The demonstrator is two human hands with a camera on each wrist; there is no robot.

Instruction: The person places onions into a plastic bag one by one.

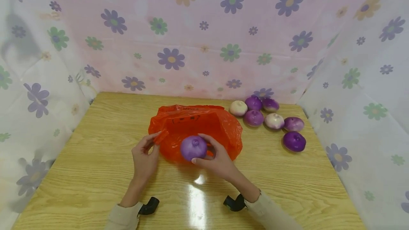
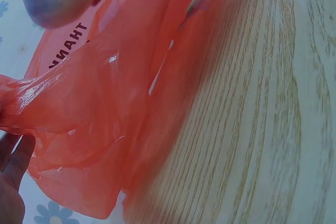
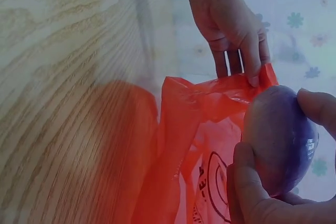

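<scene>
A red plastic bag [image 1: 191, 116] with dark printing lies on the table, its mouth spread toward me. My left hand [image 1: 145, 157] pinches the bag's left edge between thumb and fingers; the left wrist view shows the thin plastic [image 2: 94, 119] pulled out from those fingertips. In my right hand [image 1: 218, 157] is a purple onion [image 1: 194, 148], gripped between thumb and fingers in front of the bag's opening. The right wrist view shows this onion [image 3: 281, 140] close up, beside the bag's rim [image 3: 220, 85].
Several purple onions [image 1: 254, 118] and a couple of whitish ones [image 1: 238, 108] sit in a group at the back right of the wooden table [image 1: 105, 144]. A flower-patterned curtain [image 1: 198, 38] surrounds the table at the back and sides.
</scene>
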